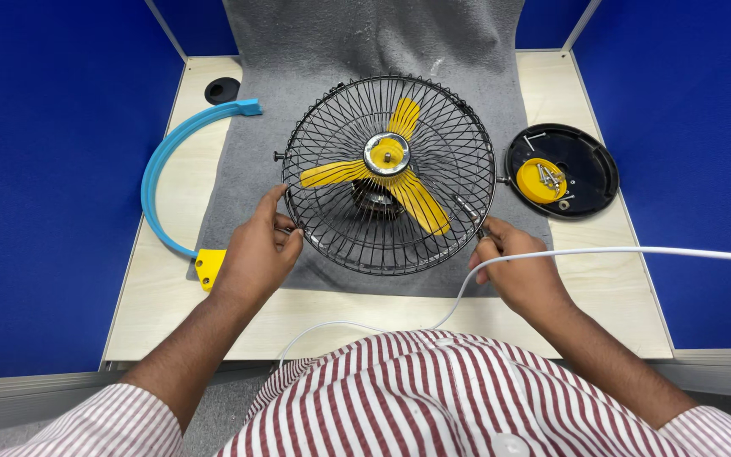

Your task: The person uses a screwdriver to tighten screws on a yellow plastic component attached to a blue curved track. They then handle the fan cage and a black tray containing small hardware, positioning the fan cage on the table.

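1. The desk [162, 296] is pale wood grain, walled on three sides by deep blue partitions [44, 169]. A round black cable hole [222, 90] sits far beyond the left hand.
2. A grey felt cloth [239, 161] runs down the middle of the desk, under and beyond both hands.
3. Between the hands lies a small fan, its black wire cage [389, 174] face up on the cloth, with three yellow blades [416, 199] and a silver hub [387, 154] inside.
4. The left hand [255, 250] is curled loosely, fingertips touching the left rim of the cage; it grips nothing fully.
5. The right hand [522, 271] is closed, pinching a thin metal tool [467, 211] whose tip reaches the cage's right rim.
6. A white cord [636, 251] passes just by the right hand and off to the right; another stretch curves back toward the striped shirt [399, 398].
7. Beyond the right hand rests a round black cover [590, 161] holding a yellow disc [535, 188] and loose screws [549, 176].
8. Outward of the left hand curves a blue arc-shaped bracket [162, 161], ending in a yellow piece [209, 267] just beside that wrist.
9. No packages, labels or signs are legible.
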